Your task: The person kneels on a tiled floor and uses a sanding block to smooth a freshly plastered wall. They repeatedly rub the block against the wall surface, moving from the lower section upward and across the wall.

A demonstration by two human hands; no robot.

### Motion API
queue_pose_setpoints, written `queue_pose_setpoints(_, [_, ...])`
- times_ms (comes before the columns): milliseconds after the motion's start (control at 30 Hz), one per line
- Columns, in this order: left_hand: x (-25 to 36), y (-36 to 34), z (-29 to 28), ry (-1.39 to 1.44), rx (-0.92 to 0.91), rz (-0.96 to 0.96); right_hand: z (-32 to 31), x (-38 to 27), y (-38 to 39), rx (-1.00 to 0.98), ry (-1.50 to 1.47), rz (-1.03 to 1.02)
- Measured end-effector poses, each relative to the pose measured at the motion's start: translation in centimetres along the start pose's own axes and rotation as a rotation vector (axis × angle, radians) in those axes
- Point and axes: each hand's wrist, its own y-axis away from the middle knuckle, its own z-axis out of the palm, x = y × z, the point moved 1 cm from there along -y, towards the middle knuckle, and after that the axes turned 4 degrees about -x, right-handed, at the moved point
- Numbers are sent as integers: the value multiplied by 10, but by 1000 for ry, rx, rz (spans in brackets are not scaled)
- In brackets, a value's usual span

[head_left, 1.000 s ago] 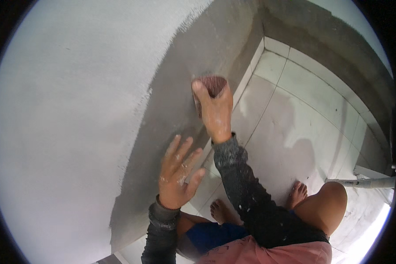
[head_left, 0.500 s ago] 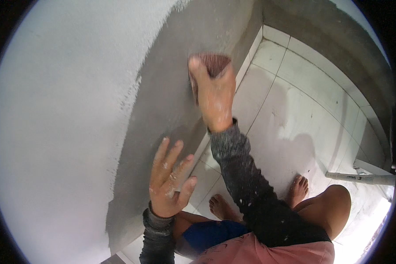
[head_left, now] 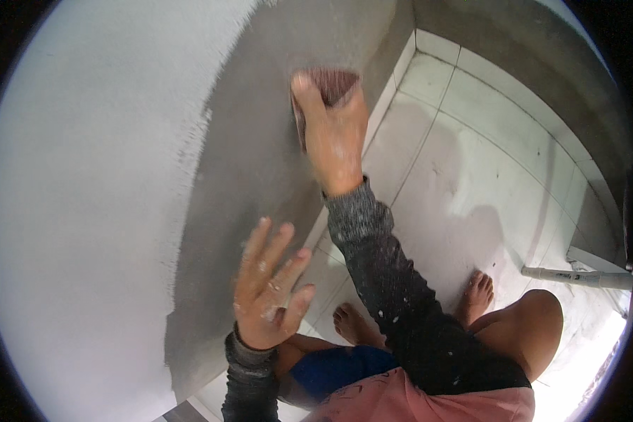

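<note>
My right hand (head_left: 337, 144) grips a folded sheet of reddish-brown sandpaper (head_left: 333, 84) and holds it against the grey lower part of the wall (head_left: 225, 183). Motion blurs the sheet's edges a little. Lower and to the left, my left hand (head_left: 266, 295) has its fingers spread in front of the same grey band and holds nothing. Whether its fingertips touch the wall I cannot tell. White dust and specks mark my left fingers. Above the grey band, a ragged edge separates it from the white part of the wall (head_left: 98, 176).
Pale floor tiles (head_left: 443, 190) lie to the right, with a row of tile skirting along the wall's foot. My bare feet (head_left: 478, 292) rest on them. A light-coloured pipe (head_left: 577, 278) lies at the right, and another grey wall (head_left: 527, 56) curves round the far side.
My right hand and the sandpaper appear slightly higher and farther left in view. My left hand stays nearly in place, its fingers still spread. The view of the wall has shifted slightly.
</note>
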Motion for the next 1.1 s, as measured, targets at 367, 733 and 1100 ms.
queue_pose_setpoints(367, [9, -9, -4, -2, -31, 30, 2, -11, -2, -30, -174, 116])
queue_pose_setpoints(733, [10, -16, 1, 0, -102, -64, -6, 1, 16, -96, -123, 304])
queue_pose_setpoints(1100, [20, -11, -2, -23, -96, -66, -3, 12, 31, -112, -92, 146])
